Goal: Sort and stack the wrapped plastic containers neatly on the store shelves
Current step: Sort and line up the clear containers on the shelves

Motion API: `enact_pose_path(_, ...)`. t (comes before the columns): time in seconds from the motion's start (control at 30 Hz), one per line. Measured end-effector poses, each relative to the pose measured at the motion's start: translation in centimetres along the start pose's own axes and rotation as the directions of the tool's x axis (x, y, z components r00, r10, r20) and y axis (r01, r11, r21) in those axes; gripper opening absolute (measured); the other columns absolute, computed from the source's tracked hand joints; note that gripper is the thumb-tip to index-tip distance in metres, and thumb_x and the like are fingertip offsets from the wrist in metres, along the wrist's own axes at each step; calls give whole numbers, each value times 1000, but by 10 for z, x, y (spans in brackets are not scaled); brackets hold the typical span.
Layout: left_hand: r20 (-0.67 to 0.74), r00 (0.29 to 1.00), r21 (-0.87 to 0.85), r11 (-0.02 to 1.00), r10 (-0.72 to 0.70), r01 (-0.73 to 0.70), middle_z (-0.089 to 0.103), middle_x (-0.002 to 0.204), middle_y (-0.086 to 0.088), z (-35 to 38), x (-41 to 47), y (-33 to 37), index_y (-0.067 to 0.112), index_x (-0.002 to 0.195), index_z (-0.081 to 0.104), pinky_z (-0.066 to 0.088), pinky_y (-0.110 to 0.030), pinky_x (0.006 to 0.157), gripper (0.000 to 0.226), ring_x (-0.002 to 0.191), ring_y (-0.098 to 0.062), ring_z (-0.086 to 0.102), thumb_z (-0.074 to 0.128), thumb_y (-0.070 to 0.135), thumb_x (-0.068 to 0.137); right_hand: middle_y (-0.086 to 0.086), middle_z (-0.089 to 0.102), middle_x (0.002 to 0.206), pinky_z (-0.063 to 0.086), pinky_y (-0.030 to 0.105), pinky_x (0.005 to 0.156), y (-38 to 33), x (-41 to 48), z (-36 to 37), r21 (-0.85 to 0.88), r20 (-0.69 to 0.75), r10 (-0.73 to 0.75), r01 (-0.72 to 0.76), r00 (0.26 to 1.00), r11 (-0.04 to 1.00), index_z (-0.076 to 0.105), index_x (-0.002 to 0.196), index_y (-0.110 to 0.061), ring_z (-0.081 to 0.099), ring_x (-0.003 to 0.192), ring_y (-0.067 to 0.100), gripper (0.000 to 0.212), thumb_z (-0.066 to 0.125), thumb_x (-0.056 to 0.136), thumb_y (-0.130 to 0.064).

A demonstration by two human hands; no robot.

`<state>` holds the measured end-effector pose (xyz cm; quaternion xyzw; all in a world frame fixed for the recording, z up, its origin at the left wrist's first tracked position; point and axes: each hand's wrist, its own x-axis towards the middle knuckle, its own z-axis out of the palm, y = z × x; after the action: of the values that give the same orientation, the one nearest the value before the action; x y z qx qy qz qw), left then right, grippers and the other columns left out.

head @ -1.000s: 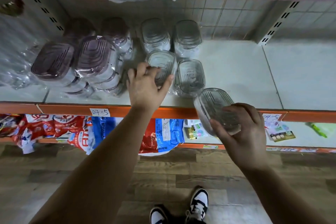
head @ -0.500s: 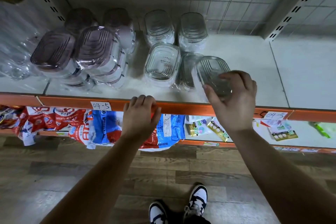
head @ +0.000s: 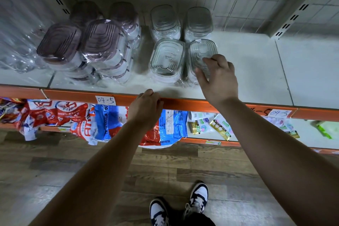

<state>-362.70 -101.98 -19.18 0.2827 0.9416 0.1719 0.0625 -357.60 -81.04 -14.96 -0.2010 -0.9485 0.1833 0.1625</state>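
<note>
One clear container in right hand

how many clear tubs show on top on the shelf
4 clear tubs: back left, back right, front left, front right under the right hand. More may be hidden beneath.

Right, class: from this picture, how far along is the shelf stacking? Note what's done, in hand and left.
Done: purple-lidded containers stand stacked at left, clear stacks beside them. In hand: the right hand holds a clear container atop the front-right stack; the left hand rests at the shelf edge. Left: probably releasing it and straightening.
</note>
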Motion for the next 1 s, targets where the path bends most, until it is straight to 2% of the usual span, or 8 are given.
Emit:
enact_pose_path(0.17,78,997,36,999,0,-3,52,111,-2,-6,-8,4,15,110,58,43,-33,75,24,101,-21,54,46,34,101,12,54,136,45,49,98,7,-23,-18,12,48,-39,38,998,999,52,137,-7,44,123,39,52,57,91,-30)
enact_pose_path(0.27,143,990,70,997,16,-26,52,121,-4,-15,-24,7,17,118,57,41,-36,85,28,109,-22,52,43,34,101,15,57,129,46,47,94,4,-51,-33,64,43,0,-3,999,998,57,131,-4,46,119,38,45,61,90,-21)
enact_pose_path(0.33,131,990,95,993,51,-64,54,117,-4,-24,-39,11,18,118,58,41,-34,84,31,106,-23,54,39,36,100,15,61,119,48,45,89,0,-69,-46,83,22,24,-26,999,996,62,123,-3,51,111,38,42,57,87,-23)
enact_pose_path(0.47,10,987,136,978,161,-161,64,87,0,-59,-66,36,19,94,63,42,-30,67,41,74,-22,62,32,44,91,14,65,107,51,44,82,-15,-102,-87,96,-46,30,-26,998,995,67,113,-4,58,97,39,35,55,84,-21)
enact_pose_path(0.57,-143,949,135,955,281,-262,64,74,2,-98,-78,60,19,85,64,44,-28,59,18,58,-21,60,55,35,89,12,66,103,51,42,79,-25,-114,-126,87,-99,33,-24,994,996,68,112,-7,58,95,37,33,55,84,-21)
enact_pose_path(0.6,-189,928,130,945,320,-299,64,72,3,-111,-81,68,19,85,64,44,-28,58,16,57,-20,59,58,33,89,11,67,102,51,41,78,-28,-116,-139,86,-118,35,-25,992,996,68,111,-8,58,94,36,33,55,85,-22)
enact_pose_path(0.8,-327,828,128,889,456,-440,65,72,4,-186,-86,124,19,89,66,53,-32,62,32,59,-20,62,43,40,92,-2,61,77,43,27,60,-50,-104,-222,103,-297,5,27,955,994,68,96,-15,61,81,25,26,52,86,-32)
enact_pose_path(1.0,-460,710,143,834,533,-533,66,72,4,-248,-63,182,20,90,67,50,-31,61,27,60,-20,62,47,39,91,-4,62,81,44,28,59,-45,-77,-287,70,-419,-1,34,908,997,68,95,-16,59,82,21,19,58,85,-29)
